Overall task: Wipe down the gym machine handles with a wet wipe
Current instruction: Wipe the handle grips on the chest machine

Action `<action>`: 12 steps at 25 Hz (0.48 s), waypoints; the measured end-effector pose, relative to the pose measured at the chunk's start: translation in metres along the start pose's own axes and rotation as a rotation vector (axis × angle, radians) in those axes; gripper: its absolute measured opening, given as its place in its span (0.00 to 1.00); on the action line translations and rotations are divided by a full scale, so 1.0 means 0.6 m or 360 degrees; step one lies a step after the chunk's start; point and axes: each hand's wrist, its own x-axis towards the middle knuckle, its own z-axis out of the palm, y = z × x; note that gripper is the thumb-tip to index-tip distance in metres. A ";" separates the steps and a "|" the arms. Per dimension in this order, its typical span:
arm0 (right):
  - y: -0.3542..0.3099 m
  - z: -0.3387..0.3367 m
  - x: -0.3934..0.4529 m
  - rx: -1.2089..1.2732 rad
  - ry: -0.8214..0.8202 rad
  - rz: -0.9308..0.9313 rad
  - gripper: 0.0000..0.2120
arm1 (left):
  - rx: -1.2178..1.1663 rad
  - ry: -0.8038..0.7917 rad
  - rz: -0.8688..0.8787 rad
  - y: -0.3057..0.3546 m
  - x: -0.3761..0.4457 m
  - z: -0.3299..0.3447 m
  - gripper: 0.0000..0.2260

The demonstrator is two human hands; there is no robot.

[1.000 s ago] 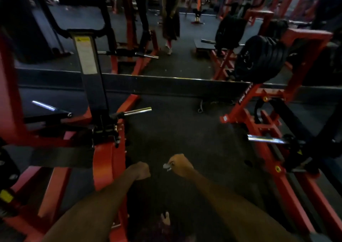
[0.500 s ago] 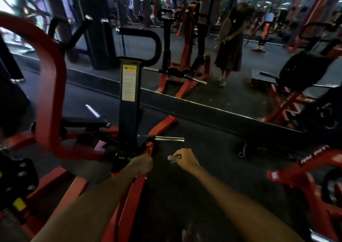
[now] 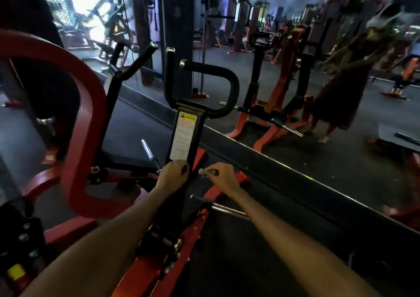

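Note:
A red and black gym machine stands in front of me, its black upright post (image 3: 185, 135) carrying a white warning label. Two black curved handles top it: the right handle (image 3: 223, 87) hooks round, the left handle (image 3: 169, 76) rises straight. My left hand (image 3: 172, 175) is curled into a fist in front of the post's lower end, and I cannot tell whether it touches the post. My right hand (image 3: 223, 178) pinches a small crumpled pale wet wipe (image 3: 203, 171) just right of the post, well below both handles.
A thick red frame loop (image 3: 84, 105) rises at the left. Chrome weight pegs (image 3: 229, 210) stick out low on the right and behind the post. A wall mirror (image 3: 295, 80) behind the machine reflects other red machines and a standing person.
My view has swung up and left, nearer the machine. Both hands have come forward from over the floor to the post's lower part. The wipe stays pinched in my right hand.

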 end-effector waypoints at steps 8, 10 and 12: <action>0.015 0.027 0.180 -0.0094 0.0316 -0.0226 0.11 | -0.0241 0.0523 0.0363 -0.005 0.253 -0.044 0.15; 0.004 0.022 0.214 -0.0085 0.0448 -0.0296 0.10 | -0.0168 0.0405 0.0395 -0.020 0.309 -0.061 0.20; -0.009 0.008 0.236 -0.0084 0.0603 -0.0367 0.10 | 0.0015 0.0193 0.0453 -0.025 0.356 -0.073 0.21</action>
